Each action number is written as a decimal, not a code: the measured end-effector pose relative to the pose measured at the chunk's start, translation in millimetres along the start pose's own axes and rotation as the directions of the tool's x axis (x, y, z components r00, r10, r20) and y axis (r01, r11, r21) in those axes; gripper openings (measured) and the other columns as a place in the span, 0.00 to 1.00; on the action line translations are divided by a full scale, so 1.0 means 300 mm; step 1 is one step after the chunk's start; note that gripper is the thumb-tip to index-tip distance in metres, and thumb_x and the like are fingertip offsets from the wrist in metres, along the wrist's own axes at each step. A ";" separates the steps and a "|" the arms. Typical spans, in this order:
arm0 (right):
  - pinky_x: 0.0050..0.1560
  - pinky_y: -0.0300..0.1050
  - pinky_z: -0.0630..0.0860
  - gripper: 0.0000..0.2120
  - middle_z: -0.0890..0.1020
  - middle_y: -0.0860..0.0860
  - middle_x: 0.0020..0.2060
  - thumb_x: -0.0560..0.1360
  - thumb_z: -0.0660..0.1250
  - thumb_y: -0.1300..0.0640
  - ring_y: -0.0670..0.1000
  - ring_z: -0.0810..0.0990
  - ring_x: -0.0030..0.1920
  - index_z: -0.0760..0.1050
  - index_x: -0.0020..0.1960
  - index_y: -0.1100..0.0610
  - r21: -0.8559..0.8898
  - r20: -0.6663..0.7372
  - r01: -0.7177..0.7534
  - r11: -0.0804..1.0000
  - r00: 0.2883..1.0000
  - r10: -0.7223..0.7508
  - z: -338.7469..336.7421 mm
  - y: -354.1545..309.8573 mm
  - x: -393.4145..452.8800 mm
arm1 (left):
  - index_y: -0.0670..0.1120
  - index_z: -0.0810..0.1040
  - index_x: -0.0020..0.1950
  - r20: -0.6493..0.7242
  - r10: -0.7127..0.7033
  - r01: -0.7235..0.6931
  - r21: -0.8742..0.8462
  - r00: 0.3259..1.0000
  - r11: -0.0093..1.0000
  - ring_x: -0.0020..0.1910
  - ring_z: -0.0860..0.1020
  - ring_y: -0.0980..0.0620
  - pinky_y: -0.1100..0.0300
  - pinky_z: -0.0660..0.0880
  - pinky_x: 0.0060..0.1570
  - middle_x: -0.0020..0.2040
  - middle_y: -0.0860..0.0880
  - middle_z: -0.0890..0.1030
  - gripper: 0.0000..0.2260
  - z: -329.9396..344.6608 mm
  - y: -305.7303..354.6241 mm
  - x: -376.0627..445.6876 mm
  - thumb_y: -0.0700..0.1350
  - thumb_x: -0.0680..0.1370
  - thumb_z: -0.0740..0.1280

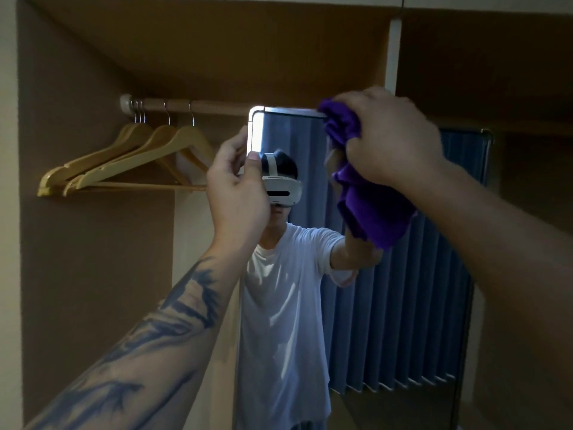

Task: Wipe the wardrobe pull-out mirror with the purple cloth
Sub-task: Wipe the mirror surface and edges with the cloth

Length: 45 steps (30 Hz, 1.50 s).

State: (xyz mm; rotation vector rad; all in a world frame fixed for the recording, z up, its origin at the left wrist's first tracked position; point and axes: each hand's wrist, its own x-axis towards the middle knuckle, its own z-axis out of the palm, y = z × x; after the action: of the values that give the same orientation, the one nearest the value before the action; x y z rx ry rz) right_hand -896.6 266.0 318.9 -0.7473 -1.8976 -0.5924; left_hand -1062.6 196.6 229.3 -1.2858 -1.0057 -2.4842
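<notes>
Far left in the wardrobe, wooden hangers (pixel 124 162) hang from the rail (pixel 186 106), bunched toward its left end and clear of our work; we count four hooks on the rail, though the overlapping shoulders make that count a little uncertain in the dim light.

Next comes our left hand (pixel 238 187). It is clamped on the left edge of the mirror (pixel 288 135), thumb on the front face near the top left corner and fingers wrapped behind. We judge this grip is there to steady the pull-out panel, since a mirror on a slide would likely swing or give way when pressed from the front.

The mirror itself, one panel, stands upright in front of the rail, its top edge just below it.

To the right, our right hand (pixel 390 135) is closed around the purple cloth (pixel 369 206), one cloth, bunched into a wad at the mirror's top right corner with its loose end hanging down over the glass. Holding it balled up gives a firm pad to press with, and starting at the top corner suits wiping downward across the panel. Most of the glass appears yet to be covered.
</notes>
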 end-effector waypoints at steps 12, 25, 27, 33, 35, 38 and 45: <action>0.57 0.58 0.77 0.39 0.67 0.52 0.76 0.74 0.74 0.54 0.65 0.66 0.73 0.60 0.80 0.47 -0.041 -0.050 0.052 0.998 0.997 -0.054 0.074 -0.261 -0.003 | 0.51 0.77 0.72 -0.011 -0.013 0.013 0.034 1.000 0.999 0.65 0.81 0.52 0.45 0.79 0.67 0.65 0.49 0.83 0.17 0.000 0.017 -0.008 0.38 0.85 0.63; 0.56 0.61 0.75 0.34 0.67 0.52 0.75 0.76 0.71 0.53 0.64 0.68 0.71 0.62 0.79 0.43 -0.007 -0.006 -0.204 0.979 0.979 0.204 0.029 -0.034 -0.035 | 0.48 0.78 0.73 -0.047 -0.020 0.019 -0.021 0.999 1.000 0.68 0.80 0.51 0.51 0.77 0.70 0.68 0.48 0.82 0.17 0.018 -0.013 -0.001 0.37 0.85 0.64; 0.58 0.60 0.75 0.36 0.67 0.50 0.75 0.75 0.72 0.55 0.62 0.69 0.71 0.63 0.79 0.42 0.114 0.014 -0.099 0.989 0.995 0.098 0.044 -0.119 -0.006 | 0.45 0.77 0.73 -0.039 -0.026 0.025 -0.028 0.999 0.999 0.69 0.80 0.50 0.53 0.77 0.69 0.69 0.47 0.82 0.17 0.015 -0.011 0.002 0.36 0.85 0.64; 0.59 0.61 0.76 0.35 0.66 0.49 0.76 0.77 0.68 0.57 0.62 0.69 0.71 0.61 0.80 0.42 0.194 0.029 0.126 0.973 0.991 -0.134 0.061 -0.232 0.022 | 0.45 0.76 0.75 -0.007 -0.050 0.050 -0.073 0.999 0.996 0.69 0.80 0.46 0.45 0.75 0.72 0.68 0.45 0.82 0.18 -0.004 -0.018 0.003 0.36 0.85 0.64; 0.57 0.63 0.76 0.35 0.67 0.49 0.76 0.76 0.69 0.56 0.62 0.71 0.69 0.61 0.79 0.41 0.153 0.016 0.088 0.984 0.996 -0.091 0.054 -0.171 0.010 | 0.45 0.77 0.74 -0.044 -0.039 0.037 -0.057 0.998 0.998 0.69 0.80 0.48 0.47 0.75 0.72 0.69 0.46 0.82 0.18 0.001 -0.022 0.000 0.37 0.84 0.65; 0.56 0.62 0.74 0.34 0.69 0.52 0.74 0.75 0.70 0.54 0.63 0.73 0.68 0.62 0.78 0.42 0.047 -0.013 -0.098 0.994 0.995 0.099 0.038 -0.056 -0.018 | 0.44 0.78 0.74 -0.074 -0.025 0.023 -0.028 0.997 0.999 0.69 0.80 0.52 0.51 0.76 0.71 0.68 0.49 0.82 0.17 0.006 -0.029 0.003 0.38 0.84 0.66; 0.50 0.58 0.75 0.34 0.71 0.56 0.71 0.73 0.75 0.53 0.65 0.72 0.67 0.65 0.76 0.48 -0.092 -0.058 -0.148 0.985 0.988 0.143 0.055 -0.157 -0.023 | 0.49 0.78 0.74 -0.117 -0.030 0.027 -0.027 0.993 0.999 0.68 0.79 0.59 0.59 0.77 0.69 0.69 0.55 0.82 0.17 0.027 -0.011 -0.020 0.41 0.86 0.64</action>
State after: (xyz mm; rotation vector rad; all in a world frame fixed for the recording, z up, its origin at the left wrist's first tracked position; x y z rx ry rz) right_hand -938.2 243.0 302.1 -0.9160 -1.7606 -0.6077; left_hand -1054.9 203.4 226.3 -1.1242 -0.9747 -2.5682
